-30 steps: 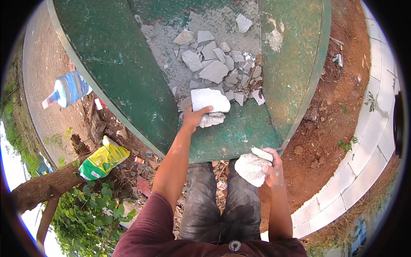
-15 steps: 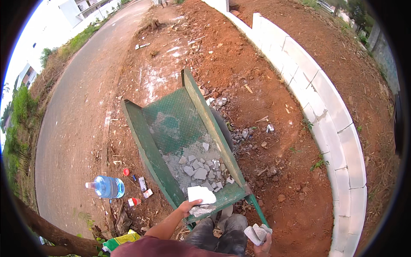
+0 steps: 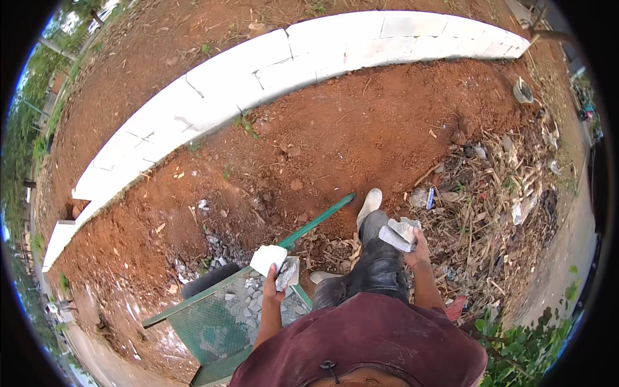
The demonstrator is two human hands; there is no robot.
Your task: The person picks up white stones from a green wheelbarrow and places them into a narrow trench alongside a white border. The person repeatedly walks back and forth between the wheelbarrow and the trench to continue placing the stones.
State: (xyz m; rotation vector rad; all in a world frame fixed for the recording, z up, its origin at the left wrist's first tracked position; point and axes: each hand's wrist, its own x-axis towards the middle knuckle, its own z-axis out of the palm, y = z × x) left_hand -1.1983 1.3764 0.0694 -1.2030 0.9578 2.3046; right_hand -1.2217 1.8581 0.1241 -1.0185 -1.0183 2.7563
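Note:
My left hand [image 3: 273, 285] is closed on a white broken block piece [image 3: 266, 259] and a rough grey chunk [image 3: 288, 273], held above the handle end of a green wheelbarrow [image 3: 205, 326]. In my right hand [image 3: 420, 250], two or three pale broken block pieces [image 3: 398, 236] are gripped together, out beyond my right leg. Grey rubble [image 3: 253, 300] lies in the wheelbarrow's tray, partly hidden by my left arm. A green wheelbarrow handle [image 3: 319, 218] sticks out over the soil between my hands.
A low curved wall of white blocks [image 3: 232, 74] runs across the far side, beyond red soil [image 3: 361, 142]. Dry leaves and litter [image 3: 480, 206] cover the ground at right. A bucket [image 3: 523, 91] stands at the far right. Green leafy branches [image 3: 525, 348] are at the lower right.
I have turned right, away from the wheelbarrow, which now appears at lower left. The left hand has lifted its pieces off the tray's edge; the right hand still holds its pieces.

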